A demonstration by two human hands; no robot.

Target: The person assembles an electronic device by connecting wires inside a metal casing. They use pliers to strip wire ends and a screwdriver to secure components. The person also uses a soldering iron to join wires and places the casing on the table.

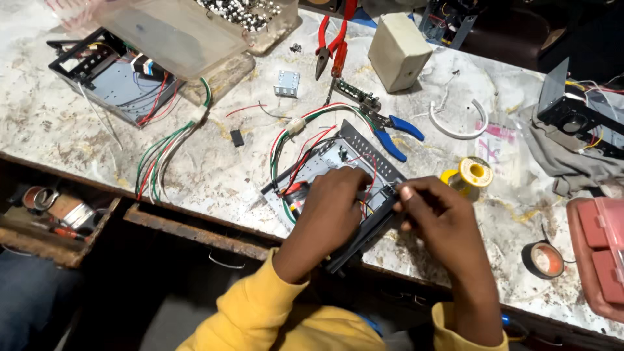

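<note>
L hand (335, 201) gripped my metal chassis (351, 159) to steady it; R hand (432, 211) pinched a wire at its front edge, blue pliers (390, 130) just behind.

This is an electronics repair workshop. The worn, stained marble-patterned workbench (214, 175) carries hand tools: blue-handled pliers (390, 130) just beyond the hands, red-handled pliers (328, 45) farther off. A spool of solder wire (473, 173) sits just past the right hand (442, 218), a roll of tape (543, 260) to its right. An opened metal chassis with loose wiring (110, 78) lies far left of the left hand (335, 208), beside a clear box of small parts (195, 26).
</note>
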